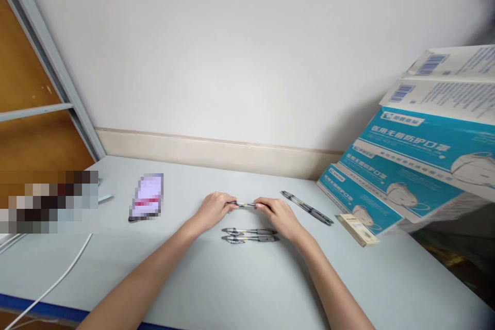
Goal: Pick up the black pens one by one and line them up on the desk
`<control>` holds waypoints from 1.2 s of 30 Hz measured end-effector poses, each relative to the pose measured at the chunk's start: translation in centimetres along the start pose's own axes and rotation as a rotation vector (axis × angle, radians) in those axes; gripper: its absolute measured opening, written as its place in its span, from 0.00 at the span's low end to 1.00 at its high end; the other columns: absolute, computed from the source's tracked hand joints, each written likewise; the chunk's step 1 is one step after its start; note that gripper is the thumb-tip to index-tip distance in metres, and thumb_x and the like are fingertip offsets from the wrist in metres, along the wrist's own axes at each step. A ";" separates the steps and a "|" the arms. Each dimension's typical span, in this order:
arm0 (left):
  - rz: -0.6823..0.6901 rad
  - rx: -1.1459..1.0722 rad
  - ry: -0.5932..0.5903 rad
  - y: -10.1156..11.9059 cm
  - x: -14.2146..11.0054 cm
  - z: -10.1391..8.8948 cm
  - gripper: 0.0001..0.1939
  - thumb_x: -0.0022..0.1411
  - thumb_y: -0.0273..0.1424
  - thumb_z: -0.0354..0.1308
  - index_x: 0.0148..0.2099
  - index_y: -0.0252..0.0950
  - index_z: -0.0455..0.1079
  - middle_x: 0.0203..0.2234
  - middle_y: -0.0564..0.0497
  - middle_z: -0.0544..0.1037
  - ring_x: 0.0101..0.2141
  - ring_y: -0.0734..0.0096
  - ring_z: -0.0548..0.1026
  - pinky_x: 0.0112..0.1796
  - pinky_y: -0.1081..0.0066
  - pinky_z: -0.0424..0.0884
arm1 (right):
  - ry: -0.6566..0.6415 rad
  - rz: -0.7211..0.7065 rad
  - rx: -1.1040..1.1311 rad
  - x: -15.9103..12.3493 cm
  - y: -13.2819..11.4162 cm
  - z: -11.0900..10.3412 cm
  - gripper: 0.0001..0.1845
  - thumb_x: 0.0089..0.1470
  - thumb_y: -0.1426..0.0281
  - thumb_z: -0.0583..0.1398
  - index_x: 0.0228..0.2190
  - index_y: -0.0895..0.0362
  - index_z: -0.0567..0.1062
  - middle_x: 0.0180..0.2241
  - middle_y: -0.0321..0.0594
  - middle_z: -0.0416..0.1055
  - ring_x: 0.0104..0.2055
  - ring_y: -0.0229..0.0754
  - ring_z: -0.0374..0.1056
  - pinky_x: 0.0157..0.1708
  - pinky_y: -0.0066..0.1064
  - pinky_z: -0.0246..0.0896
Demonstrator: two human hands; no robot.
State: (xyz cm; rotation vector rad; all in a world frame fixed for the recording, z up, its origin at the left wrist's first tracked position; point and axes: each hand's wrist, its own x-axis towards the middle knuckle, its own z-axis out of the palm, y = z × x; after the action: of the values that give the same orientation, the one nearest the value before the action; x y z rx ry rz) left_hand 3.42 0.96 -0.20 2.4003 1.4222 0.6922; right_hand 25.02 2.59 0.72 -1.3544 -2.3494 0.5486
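A slim pen (246, 204) lies level between my two hands. My left hand (215, 209) pinches its left end, and my right hand (277, 214) has fingers closed on its right end. Nearer to me, two similar clear-and-grey pens lie side by side on the table: the upper pen (247, 231) and the lower pen (249, 239), with clips toward the left. The right end of the upper one is close to my right hand. Further right, more pens (307, 208) rest at a slant, close together; their exact number is hard to tell.
Blue-and-white mask boxes (390, 180) are stacked at the right, with a small cream box (358, 229) before them. A blurred phone-like object (147, 197) lies left on the grey table (216, 289). A white cable (73, 265) crosses the left edge. The wall (216, 62) stands behind.
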 end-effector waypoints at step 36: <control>-0.156 0.386 0.152 -0.3 -1.4 -1.8 0.15 0.65 0.38 0.40 0.40 0.37 0.64 0.33 0.49 0.74 0.37 0.67 0.71 0.35 0.71 0.64 | 0.235 0.579 -0.417 -0.5 1.8 -1.5 0.24 0.54 0.58 0.47 0.34 0.61 0.75 0.31 0.54 0.73 0.35 0.51 0.69 0.32 0.35 0.56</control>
State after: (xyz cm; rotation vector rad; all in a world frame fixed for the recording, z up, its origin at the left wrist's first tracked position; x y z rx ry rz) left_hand 1.66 -0.17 0.83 2.5171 1.9375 0.6190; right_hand 27.29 3.24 1.05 -2.1776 -1.9281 0.0254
